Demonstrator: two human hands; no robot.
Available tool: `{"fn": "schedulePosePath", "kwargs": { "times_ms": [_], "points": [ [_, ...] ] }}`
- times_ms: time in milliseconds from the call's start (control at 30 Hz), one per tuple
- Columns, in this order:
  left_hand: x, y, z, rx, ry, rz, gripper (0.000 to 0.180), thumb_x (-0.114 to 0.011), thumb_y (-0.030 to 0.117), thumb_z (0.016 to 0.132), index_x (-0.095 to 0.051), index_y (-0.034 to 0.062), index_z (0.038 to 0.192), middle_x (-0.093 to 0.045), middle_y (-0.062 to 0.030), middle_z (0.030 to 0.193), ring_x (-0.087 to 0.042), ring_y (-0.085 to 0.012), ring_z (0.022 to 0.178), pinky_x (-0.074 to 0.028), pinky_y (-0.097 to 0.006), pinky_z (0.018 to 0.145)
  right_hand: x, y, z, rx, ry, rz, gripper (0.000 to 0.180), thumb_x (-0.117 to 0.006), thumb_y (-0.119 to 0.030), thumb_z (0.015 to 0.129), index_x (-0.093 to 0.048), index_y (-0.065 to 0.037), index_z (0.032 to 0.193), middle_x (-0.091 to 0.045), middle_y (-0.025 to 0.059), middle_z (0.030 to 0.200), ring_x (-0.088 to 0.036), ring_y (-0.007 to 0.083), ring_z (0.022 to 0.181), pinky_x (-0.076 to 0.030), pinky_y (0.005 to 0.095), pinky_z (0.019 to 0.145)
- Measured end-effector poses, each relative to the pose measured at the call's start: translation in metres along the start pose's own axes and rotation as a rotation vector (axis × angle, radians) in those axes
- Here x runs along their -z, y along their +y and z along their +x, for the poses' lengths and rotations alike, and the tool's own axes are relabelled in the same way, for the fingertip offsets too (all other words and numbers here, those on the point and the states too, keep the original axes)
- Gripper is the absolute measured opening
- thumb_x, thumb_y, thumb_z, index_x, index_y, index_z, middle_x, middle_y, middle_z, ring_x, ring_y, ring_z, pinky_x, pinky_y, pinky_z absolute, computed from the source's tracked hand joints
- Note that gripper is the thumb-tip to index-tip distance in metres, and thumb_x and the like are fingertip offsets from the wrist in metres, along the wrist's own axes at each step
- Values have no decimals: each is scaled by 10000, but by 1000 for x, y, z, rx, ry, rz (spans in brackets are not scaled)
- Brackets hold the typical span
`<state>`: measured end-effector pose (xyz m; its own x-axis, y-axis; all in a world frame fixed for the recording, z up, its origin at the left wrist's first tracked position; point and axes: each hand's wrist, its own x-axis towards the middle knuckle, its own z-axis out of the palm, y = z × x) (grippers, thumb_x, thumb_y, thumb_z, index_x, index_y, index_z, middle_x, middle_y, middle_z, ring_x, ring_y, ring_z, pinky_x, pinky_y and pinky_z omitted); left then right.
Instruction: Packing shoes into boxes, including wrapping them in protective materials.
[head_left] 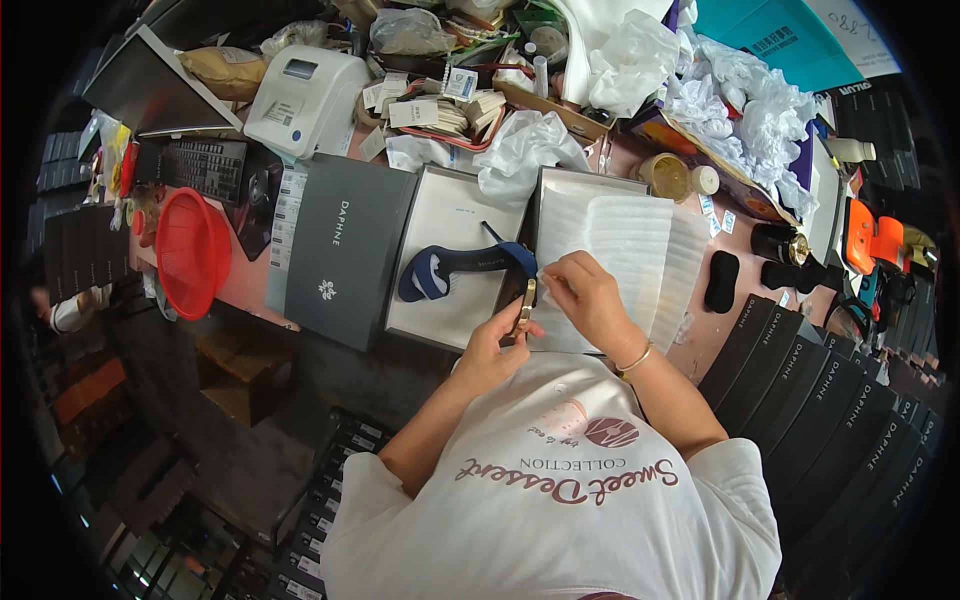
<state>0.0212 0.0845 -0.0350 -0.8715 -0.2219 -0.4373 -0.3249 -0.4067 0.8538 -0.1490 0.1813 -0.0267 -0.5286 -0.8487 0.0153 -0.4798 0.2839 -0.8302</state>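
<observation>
Two hands showed: the left hand [488, 352] clamped a small, curved, gold-coloured object [526, 306], seemingly light, stiff and slick, best pinched edgewise; whether the right hand [592, 296] gripped anything, I couldn't tell. Beyond, a navy high-heeled sandal [482, 260] lay in an open, white-lined box [450, 208].

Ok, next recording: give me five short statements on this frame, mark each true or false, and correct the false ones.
1. The left hand holds a gold-coloured item. True.
2. The sandal is red. False: the sandal is navy blue.
3. The red basket is to the right of the sandal. False: it is to the left.
4. Dark shoeboxes are stacked on the right. True.
5. A bracelet circles the wrist of the right hand. True.
</observation>
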Motion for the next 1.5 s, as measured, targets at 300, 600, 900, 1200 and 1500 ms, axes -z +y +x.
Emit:
{"fn": "schedulePosePath", "kwargs": {
  "times_ms": [300, 600, 900, 1200, 1500],
  "points": [
    [1, 4, -1, 41, -75, -164, 646, -307, 327, 904, -261, -39, 1435, -598, -91, 1053, -474, -138, 875, -378, -290, 866, 6, 11, -29, -476, -69, 463, 135, -667, -76, 845, -616, 6, 939, -588, 73, 825, -560, 108, 718, -455, 239, 623],
    [1, -15, 1, -19, -41, -183, 643, -253, 389, 946, -293, -39, 1424, -613, -85, 1064, -471, -147, 832, -386, -283, 849, -17, -18, -21, 151, -124, 13, 148, -659, -14, 789, -632, -40, 932, -582, 109, 880, -606, 277, 679, -514, 363, 594],
    [0, 8, -2, 53, 27, -184, 579, -487, 113, 889, -313, -6, 1428, -599, -45, 1035, -465, -64, 830, -403, -221, 813, 15, 3, 41, -22, 53, 137, 110, -646, -78, 833, -612, -6, 909, -594, 153, 845, -606, 290, 691, -489, 346, 618],
    [-3, -1, -8, -70, 124, 34, 541, -509, -8, 858, -377, -18, 1383, -611, -42, 1011, -494, -48, 808, -424, -198, 761, 84, -36, 134, 70, 263, 138, 139, -655, -96, 857, -609, -9, 956, -623, 87, 809, -603, 125, 655, -477, 262, 612],
    [-1, -8, -11, -149, 362, 247, 451, -583, -26, 813, -524, 4, 1259, -611, -73, 1017, -536, -110, 821, -449, -236, 781, 70, 3, 132, 49, 317, 57, 183, -667, -93, 843, -634, -14, 1005, -631, 99, 909, -604, 169, 778, -480, 272, 708]
  ]
}}
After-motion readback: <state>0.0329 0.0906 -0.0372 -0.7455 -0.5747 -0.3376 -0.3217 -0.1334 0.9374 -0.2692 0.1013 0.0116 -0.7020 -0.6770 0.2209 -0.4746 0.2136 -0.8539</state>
